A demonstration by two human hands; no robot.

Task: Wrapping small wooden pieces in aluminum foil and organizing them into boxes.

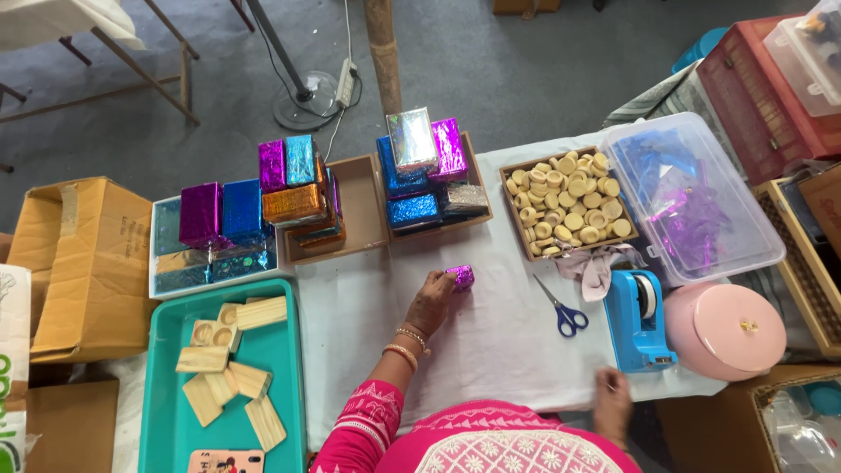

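My left hand (pixel 431 300) reaches forward over the white cloth (pixel 499 342) and grips a small block wrapped in shiny purple foil (pixel 461 277). Just beyond it stand stacks of foil-wrapped blocks (pixel 427 166) in blue, purple and silver inside a shallow brown tray. My right hand (pixel 611 396) rests low at the near edge of the table, fingers curled, close to the blue tape dispenser (pixel 638 317); nothing shows in it. Blue-handled scissors (pixel 563 310) lie between the two hands.
A teal tray (pixel 168 412) at left holds several wooden blocks (pixel 229 368). More wrapped blocks (pixel 298 188) stack behind it. A box of round wooden pieces (pixel 569 201), a clear lidded tub (pixel 692 197), a pink round tin (pixel 725 330) and cardboard boxes (pixel 83 263) surround the work area.
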